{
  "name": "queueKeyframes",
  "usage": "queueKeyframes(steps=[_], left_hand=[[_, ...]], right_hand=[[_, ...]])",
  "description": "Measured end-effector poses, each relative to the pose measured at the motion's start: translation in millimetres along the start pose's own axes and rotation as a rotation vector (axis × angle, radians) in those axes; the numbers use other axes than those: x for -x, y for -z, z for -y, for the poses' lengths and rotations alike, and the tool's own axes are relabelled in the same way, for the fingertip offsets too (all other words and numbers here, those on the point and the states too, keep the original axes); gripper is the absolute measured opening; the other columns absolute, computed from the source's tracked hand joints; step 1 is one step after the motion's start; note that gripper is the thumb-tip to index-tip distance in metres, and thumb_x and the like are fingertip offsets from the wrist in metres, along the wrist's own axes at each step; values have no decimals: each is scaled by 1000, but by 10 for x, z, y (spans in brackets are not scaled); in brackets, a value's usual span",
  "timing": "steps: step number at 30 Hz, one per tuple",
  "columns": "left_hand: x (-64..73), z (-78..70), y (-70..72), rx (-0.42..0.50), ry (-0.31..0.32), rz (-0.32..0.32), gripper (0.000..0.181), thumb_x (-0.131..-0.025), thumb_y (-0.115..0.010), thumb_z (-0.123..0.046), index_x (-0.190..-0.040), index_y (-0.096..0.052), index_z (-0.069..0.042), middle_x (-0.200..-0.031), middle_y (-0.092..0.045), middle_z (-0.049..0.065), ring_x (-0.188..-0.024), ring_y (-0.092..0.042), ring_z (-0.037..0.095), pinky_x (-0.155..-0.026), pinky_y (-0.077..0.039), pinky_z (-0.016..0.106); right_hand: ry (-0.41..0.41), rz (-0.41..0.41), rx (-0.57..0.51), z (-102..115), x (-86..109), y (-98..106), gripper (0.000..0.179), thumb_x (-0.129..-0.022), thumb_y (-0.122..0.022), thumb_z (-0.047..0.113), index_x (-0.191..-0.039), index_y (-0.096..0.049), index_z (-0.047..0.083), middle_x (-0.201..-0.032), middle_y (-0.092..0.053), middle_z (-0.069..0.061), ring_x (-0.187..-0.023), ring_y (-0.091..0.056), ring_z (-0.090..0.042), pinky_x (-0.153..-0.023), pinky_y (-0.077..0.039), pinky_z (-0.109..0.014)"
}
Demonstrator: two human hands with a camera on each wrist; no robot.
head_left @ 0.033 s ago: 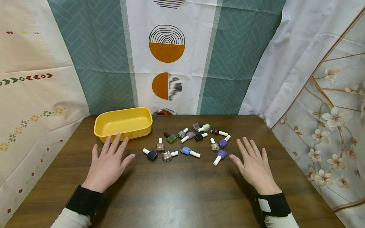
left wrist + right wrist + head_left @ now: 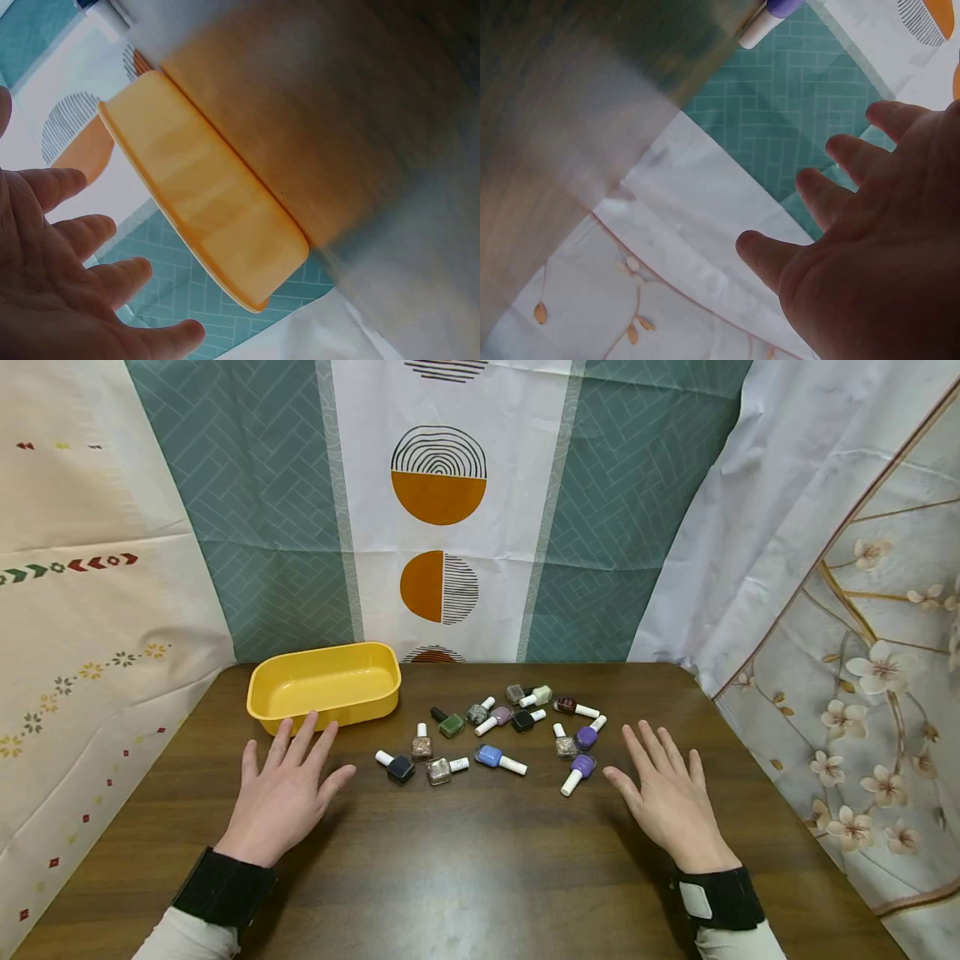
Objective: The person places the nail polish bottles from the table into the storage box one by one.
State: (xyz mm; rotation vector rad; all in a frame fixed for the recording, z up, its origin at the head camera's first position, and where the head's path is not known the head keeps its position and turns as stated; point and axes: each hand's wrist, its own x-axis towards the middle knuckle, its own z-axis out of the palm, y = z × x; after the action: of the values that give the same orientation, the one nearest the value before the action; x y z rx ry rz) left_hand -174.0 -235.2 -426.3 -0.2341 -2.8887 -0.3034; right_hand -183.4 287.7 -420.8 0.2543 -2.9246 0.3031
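Observation:
Several small nail polish bottles lie scattered over the middle of the brown table. A dark bottle [image 2: 401, 768] is the closest of them to my left hand [image 2: 279, 797], which is held with its fingers straight and spread. Just beyond those fingertips stands a yellow plastic basin [image 2: 363, 710], also seen in the left wrist view, where its wall [image 2: 202, 195] appears apart from the fingers. My right hand [image 2: 672, 802] is spread too, holding nothing, to the right of a purple bottle [image 2: 582, 766]. In the right wrist view, part of a purple bottle [image 2: 782, 7] shows at the top edge.
Among the other bottles are a blue one [image 2: 489, 756], a green one [image 2: 452, 725], a dark red one [image 2: 566, 705] and glittery ones [image 2: 438, 771]. The wooden table [image 2: 465, 868] ends at a hanging patterned curtain [image 2: 622, 510], with a floral cloth [image 2: 862, 735] on the right.

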Motion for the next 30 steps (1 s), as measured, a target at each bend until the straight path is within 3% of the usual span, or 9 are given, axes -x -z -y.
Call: queueKeyframes(steps=[10, 20, 30], left_hand=[[-26, -8, 32, -3, -6, -18, 80, -113, -54, -60, -172, -37, -9, -180, -21, 22, -164, -15, 54, -120, -1, 86], [25, 45, 7, 4, 18, -15, 81, -112, -53, -61, -171, -38, -7, -178, -25, 26, -162, -18, 56, -119, -3, 86], [-40, 108, 4, 0, 21, -19, 79, -112, -55, -60, -170, -40, -7, -176, -28, 27, -160, -20, 58, -118, -5, 88]], right_hand=[[10, -18, 5, -9, -11, 15, 82, -115, -45, 62, -176, -26, 11, -182, -17, -19, -167, -10, -46, -126, -1, -77], [6, 4, 21, 5, 21, -48, 83, -114, -45, 64, -176, -26, 12, -182, -19, -20, -167, -12, -46, -126, -2, -78], [29, -28, 30, 40, -28, -99, 81, -114, -47, 63, -174, -30, 11, -180, -22, -20, -166, -14, -46, -126, -6, -78]])
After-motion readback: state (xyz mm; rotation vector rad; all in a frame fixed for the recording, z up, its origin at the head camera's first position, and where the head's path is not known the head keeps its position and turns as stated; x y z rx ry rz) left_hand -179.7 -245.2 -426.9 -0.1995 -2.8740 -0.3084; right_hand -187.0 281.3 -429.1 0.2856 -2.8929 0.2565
